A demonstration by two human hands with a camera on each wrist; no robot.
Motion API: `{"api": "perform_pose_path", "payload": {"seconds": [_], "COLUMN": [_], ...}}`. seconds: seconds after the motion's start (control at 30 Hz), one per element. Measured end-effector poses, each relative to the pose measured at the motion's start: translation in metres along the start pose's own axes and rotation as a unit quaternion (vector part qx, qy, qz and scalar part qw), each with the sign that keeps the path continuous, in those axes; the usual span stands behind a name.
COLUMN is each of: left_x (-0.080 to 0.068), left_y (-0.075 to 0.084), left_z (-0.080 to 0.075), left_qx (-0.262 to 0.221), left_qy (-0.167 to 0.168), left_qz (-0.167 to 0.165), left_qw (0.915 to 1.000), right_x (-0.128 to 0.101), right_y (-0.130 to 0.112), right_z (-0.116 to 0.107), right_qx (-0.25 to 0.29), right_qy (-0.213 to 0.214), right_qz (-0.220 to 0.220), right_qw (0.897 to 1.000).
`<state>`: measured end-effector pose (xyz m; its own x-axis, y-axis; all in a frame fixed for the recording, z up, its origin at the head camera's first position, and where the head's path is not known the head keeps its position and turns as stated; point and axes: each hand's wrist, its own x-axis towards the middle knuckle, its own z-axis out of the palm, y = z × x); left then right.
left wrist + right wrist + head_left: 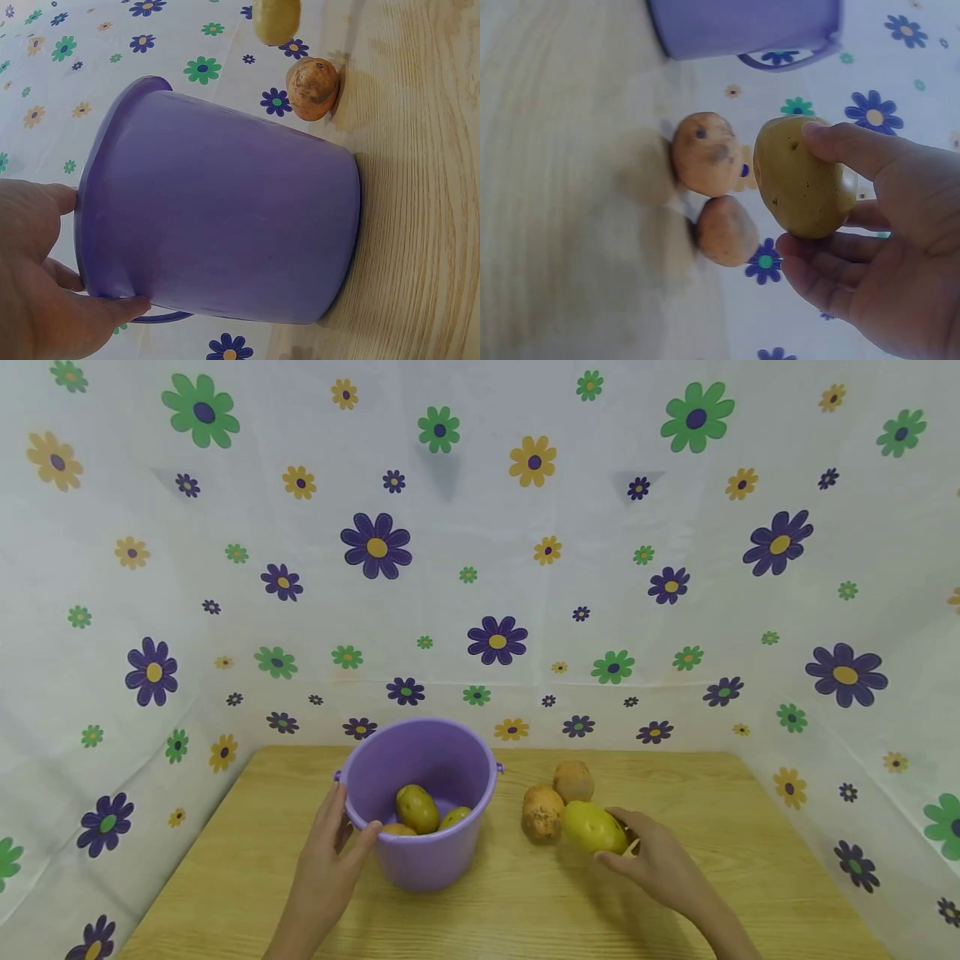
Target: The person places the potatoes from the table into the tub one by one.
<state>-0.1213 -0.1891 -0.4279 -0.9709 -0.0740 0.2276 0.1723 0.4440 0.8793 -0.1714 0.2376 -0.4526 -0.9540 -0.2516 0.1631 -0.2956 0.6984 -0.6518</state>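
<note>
Right hand (656, 860) has the yellow potato (594, 827) cupped between thumb and curled fingers, lifted just off the wooden table (675, 910), close beside two brown potatoes (542, 812) lying there. Left hand (330, 852) clasps the rim of the purple bucket (420, 868), thumb hooked over its edge. Three potatoes (417, 808) sit inside the bucket, left of the held one.

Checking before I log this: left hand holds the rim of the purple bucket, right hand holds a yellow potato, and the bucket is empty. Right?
Not quite. The purple bucket is not empty: the head view shows potatoes inside. The left hand does hold its rim, and the right hand holds the yellow potato.
</note>
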Motion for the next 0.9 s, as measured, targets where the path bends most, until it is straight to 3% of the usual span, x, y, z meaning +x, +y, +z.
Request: {"api": "perform_pose_path", "payload": {"seconds": [0.57,0.9], "left_x": [0.000,0.001], "left_y": [-0.003,-0.001], "left_z": [0.000,0.001], "left_qx": [0.005,0.001], "left_qy": [-0.003,-0.001], "left_qz": [0.000,0.010], "left_qw": [1.0000,0.9999], "right_x": [0.020,0.023], "right_y": [-0.019,-0.034], "right_z": [-0.045,-0.068], "right_qx": [-0.020,-0.034], "right_qy": [0.049,0.068], "right_qz": [-0.086,-0.094], "right_qw": [0.995,0.993]}}
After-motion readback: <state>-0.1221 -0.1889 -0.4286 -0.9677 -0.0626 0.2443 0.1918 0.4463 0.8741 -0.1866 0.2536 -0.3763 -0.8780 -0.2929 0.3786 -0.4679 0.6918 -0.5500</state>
